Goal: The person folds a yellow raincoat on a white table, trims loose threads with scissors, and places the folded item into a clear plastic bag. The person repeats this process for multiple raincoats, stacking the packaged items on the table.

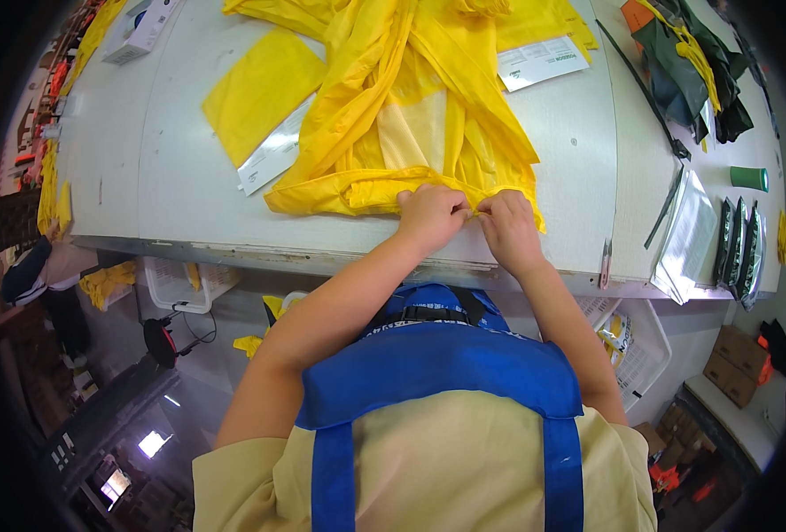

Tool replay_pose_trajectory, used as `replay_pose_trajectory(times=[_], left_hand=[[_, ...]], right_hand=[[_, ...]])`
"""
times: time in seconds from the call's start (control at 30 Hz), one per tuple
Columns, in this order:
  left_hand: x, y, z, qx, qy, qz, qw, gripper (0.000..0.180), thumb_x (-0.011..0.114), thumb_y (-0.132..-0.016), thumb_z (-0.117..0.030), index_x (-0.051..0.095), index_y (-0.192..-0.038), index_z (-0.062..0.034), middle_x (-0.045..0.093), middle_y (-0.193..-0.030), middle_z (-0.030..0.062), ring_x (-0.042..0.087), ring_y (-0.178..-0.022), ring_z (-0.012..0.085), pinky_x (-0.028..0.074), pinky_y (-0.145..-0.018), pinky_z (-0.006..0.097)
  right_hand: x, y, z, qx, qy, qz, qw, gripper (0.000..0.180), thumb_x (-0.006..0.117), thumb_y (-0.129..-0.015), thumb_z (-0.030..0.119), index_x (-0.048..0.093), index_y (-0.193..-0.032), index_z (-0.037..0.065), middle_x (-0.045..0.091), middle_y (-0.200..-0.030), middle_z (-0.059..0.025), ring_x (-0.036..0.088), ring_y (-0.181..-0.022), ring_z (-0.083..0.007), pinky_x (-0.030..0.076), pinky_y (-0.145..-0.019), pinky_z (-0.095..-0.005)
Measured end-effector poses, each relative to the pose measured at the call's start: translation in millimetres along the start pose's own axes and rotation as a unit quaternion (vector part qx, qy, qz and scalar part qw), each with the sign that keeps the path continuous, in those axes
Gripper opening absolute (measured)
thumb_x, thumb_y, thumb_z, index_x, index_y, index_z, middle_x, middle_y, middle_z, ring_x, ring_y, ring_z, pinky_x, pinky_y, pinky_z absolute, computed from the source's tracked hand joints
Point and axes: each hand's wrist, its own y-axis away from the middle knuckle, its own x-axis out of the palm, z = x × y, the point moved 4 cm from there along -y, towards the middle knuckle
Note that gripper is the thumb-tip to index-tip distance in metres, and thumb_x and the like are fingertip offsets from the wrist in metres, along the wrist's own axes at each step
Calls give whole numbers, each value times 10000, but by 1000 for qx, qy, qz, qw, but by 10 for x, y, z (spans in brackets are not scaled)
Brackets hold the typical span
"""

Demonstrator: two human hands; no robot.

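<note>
A yellow plastic raincoat [411, 115] lies spread on the white table [171, 177]. Its lower hem sits close to the table's near edge. My left hand [430, 215] and my right hand [505, 223] are side by side at that hem, fingers closed, pinching a small part of the yellow garment between them. Both forearms reach up from the lower edge over my blue harness straps.
A flat yellow sheet [260, 84] and white paper cards [542, 62] lie beside the garment. Dark green garments [690, 71], a green cup [749, 178], clear bags [690, 235] and dark packets [739, 253] sit at right. White baskets [180, 284] stand under the table.
</note>
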Motion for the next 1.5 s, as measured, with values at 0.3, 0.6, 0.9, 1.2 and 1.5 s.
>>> replay_pose_trajectory(times=[0.3, 0.6, 0.9, 1.2, 1.5], left_hand=[[-282, 310, -123, 59, -7, -216, 975, 87, 645, -760, -193, 640, -776, -107, 572, -911, 92, 522, -899, 314, 359, -758, 456], [-651, 590, 183, 17, 10, -223, 975, 94, 630, -811, -137, 609, -827, -47, 522, -918, 122, 547, -842, 313, 455, -720, 407], [-839, 730, 149, 94, -33, -278, 955, 70, 625, -773, -52, 598, -837, -48, 558, -863, 116, 554, -841, 311, 456, -726, 398], [-957, 768, 1, 176, -26, -347, 921, 118, 652, -728, -42, 589, -826, -59, 575, -893, 90, 529, -873, 323, 424, -777, 398], [-1149, 888, 29, 101, -60, -371, 921, 102, 664, -735, -62, 604, -818, -67, 562, -918, 75, 506, -870, 297, 415, -774, 389]], right_hand=[[-162, -104, -41, -37, 46, 27, 998, 121, 670, -737, 100, 561, -784, 75, 560, -767, -88, 540, -780, -288, 425, -711, -385], [-295, -78, -2, 3, 57, 31, 998, 127, 664, -748, 78, 543, -776, 53, 553, -787, -104, 528, -805, -309, 429, -734, -406], [-380, -322, 631, -50, 38, 0, 998, 170, 679, -723, 96, 556, -839, 80, 558, -839, -86, 529, -848, -288, 419, -745, -374], [-63, -553, 888, -100, 9, 11, 995, 146, 684, -726, 115, 557, -787, 76, 539, -765, -84, 541, -748, -282, 441, -660, -383], [-133, -607, 1012, -82, -2, 5, 997, 173, 688, -726, 96, 525, -772, 61, 518, -739, -105, 537, -735, -298, 444, -659, -396]])
